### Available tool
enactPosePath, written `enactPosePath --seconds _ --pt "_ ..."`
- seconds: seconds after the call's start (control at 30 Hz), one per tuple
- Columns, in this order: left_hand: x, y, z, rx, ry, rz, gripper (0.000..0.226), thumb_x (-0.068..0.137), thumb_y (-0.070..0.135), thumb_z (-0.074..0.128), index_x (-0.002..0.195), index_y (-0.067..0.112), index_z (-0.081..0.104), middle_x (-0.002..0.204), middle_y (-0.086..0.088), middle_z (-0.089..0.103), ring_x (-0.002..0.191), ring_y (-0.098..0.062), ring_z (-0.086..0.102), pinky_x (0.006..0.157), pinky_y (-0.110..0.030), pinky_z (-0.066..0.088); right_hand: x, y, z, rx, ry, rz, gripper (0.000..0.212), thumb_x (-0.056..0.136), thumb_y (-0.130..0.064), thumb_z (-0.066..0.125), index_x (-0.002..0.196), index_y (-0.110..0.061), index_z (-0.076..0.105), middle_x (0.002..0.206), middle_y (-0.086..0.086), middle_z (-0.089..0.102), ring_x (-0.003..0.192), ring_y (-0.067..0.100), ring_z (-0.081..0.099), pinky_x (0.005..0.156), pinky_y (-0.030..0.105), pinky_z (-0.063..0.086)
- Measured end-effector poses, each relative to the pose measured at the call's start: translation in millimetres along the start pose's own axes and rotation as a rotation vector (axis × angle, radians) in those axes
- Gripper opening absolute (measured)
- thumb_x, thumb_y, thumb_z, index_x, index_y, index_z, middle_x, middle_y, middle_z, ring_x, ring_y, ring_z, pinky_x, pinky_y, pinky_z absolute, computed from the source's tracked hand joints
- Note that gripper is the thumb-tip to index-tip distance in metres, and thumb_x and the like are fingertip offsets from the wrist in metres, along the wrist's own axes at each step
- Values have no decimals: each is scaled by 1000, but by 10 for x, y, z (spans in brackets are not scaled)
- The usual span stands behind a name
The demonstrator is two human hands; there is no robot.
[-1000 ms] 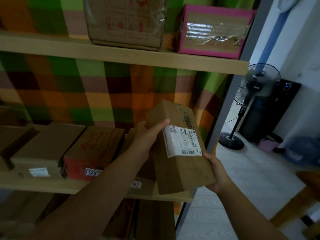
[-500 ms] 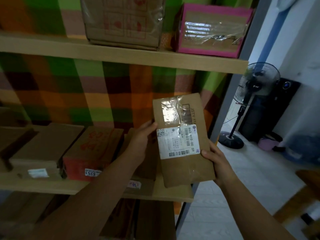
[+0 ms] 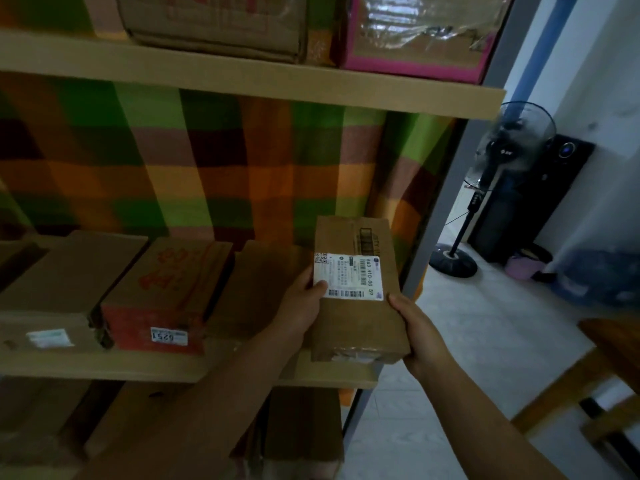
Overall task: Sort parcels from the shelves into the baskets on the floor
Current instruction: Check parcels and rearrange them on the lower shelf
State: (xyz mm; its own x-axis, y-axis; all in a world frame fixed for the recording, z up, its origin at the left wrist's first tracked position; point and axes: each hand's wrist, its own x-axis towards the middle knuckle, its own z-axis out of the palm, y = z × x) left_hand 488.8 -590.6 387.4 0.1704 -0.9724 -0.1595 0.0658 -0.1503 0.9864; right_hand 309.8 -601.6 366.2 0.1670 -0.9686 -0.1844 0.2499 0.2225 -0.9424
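I observe a flat rectangular cardboard parcel [image 3: 358, 306], white label [image 3: 349, 276] uppermost, lower centre of frame. Left hand [image 3: 301, 306] and right hand [image 3: 420, 332] grip its long edges, fingers curled round.

On my feed, a cloth [image 3: 221, 174] checked in green, orange and brown hangs across the back. To the right, on the pale tiled floor [image 3: 485, 341], I see a black pedestal fan [image 3: 512, 147] just in front of a tall black tower unit [image 3: 540, 202], with a lilac pot [image 3: 523, 268] and a blurred blue bundle [image 3: 595, 275] nearby. Wooden furniture [image 3: 616, 344] juts in at the right edge.
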Motion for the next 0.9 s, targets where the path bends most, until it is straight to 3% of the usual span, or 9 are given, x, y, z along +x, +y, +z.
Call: enactPosePath --seconds 0.17,0.27,0.43,0.6,0.73,0.9 --pt "131 -223 91 173 51 -30 44 100 17 34 142 30 38 141 -1 47 125 -22 46 102 -37 38 247 334 6 -196 183 38 28 96 -28 48 117 -17 64 113 7 69 102 28 65 97 47 48" --pt "242 -376 178 377 105 -17 43 101 17 31 142 26 36 140 -5 48 125 -23 47 100 -35 37 358 426 86 -482 325 -6 27 100 -24 40 115 -13 59 110 7 63 97 25 58 90 38 47" --pt "487 -502 187 667 117 17 44 99 14 33 143 17 32 134 -12 50 120 -29 51 100 -42 43 476 465 142 -906 315 -69 24 101 -21 34 107 -4 50 90 10 54 88 30 58 68 26 35" --pt "509 -642 301 1009 71 20 55 95 9 42 146 6 22 144 -16 33 126 -29 44 102 -37 43 569 633 155 -1180 269 -175 27 96 -13 39 115 -3 56 107 18 61 91 31 61 70 25 42" --pt "556 -678 334 991 59 -33 60 97 12 40 149 8 10 146 -17 26 127 -28 41 103 -37 42 629 602 181 -1259 192 -130 34 94 -11 43 127 -7 49 125 15 50 103 30 58 84 31 46" --pt "563 -585 288 897 80 -4 48 95 7 41 142 6 30 146 -15 31 131 -28 38 107 -34 36 645 496 226 -1268 117 -147 33 91 -9 50 124 -4 50 130 17 46 110 28 54 88 26 43"
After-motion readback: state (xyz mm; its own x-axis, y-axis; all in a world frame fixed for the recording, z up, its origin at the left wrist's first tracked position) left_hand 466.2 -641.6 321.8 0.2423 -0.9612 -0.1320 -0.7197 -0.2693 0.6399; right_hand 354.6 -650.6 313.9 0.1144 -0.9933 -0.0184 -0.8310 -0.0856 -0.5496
